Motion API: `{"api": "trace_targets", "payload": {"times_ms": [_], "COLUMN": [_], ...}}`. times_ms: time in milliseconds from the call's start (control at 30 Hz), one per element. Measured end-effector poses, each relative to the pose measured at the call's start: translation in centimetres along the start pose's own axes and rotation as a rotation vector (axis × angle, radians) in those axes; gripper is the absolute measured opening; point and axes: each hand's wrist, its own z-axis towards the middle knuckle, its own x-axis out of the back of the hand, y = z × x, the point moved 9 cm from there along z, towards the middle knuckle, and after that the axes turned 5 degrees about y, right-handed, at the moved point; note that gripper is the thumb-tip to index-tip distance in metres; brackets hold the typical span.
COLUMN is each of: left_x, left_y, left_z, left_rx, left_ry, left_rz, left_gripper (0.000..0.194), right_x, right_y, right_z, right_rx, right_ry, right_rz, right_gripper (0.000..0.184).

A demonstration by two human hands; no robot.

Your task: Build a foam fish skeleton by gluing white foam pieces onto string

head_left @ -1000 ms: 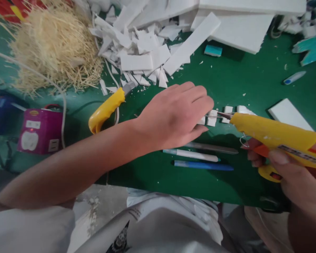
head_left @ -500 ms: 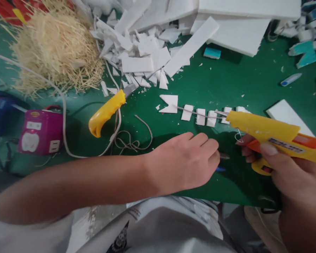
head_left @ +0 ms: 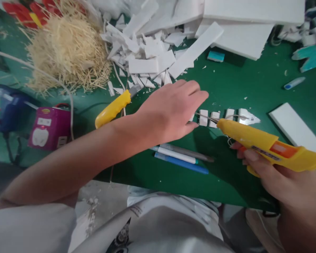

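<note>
My right hand [head_left: 268, 172] is wrapped round a yellow hot glue gun [head_left: 255, 137]. Its metal nozzle points left, close to a small white foam piece [head_left: 214, 119]. Several such pieces lie in a row with a thin string [head_left: 234, 116] along them, and a pointed foam piece [head_left: 249, 117] forms the right end. Over the left part of the row reaches my left hand [head_left: 173, 109], palm down, thumb and index finger apart beside a foam piece. That hand covers the row's left end, and some of its fingers are hidden.
Several pens [head_left: 181, 168] lie below the row. A yellow-handled knife [head_left: 113, 109] is left of my left hand. Behind are foam scraps [head_left: 144, 66], a straw heap [head_left: 68, 52] and foam sheets [head_left: 242, 38]. A purple power socket [head_left: 51, 128] and a blue glue gun [head_left: 14, 109] sit left.
My left hand has moved up from the table's front onto the row, uncovering the pens. The glue gun has shifted slightly left and down. The view has shifted a little.
</note>
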Motion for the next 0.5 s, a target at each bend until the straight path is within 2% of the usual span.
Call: {"api": "trace_targets", "payload": {"times_ms": [67,167,300,500], "left_x": [-0.6,-0.5,-0.3,-0.4], "left_y": [-0.9,-2.1,-2.7,-2.1], "left_z": [-0.4,-1.4,-2.2,-2.7], "left_rx": [0.018,0.066,0.089,0.003], "left_ry": [0.013,0.012,-0.04,-0.039], "left_rz": [-0.035,-0.057,-0.072,-0.091], "left_gripper": [0.048,0.054,0.049,0.038], "right_x": [0.1,0.2,-0.1,0.0], "right_y": [0.4,0.8,1.0,0.5], "right_z": [-0.1,-0.3,-0.4,-0.3], "right_rx": [0.009,0.046,0.076,0.078], "right_ry": [0.002,-0.003,-0.029,-0.002], "right_rz": [-0.002,-0.008,-0.026,0.015], "right_gripper": [0.057,0.05,0.05,0.044]}}
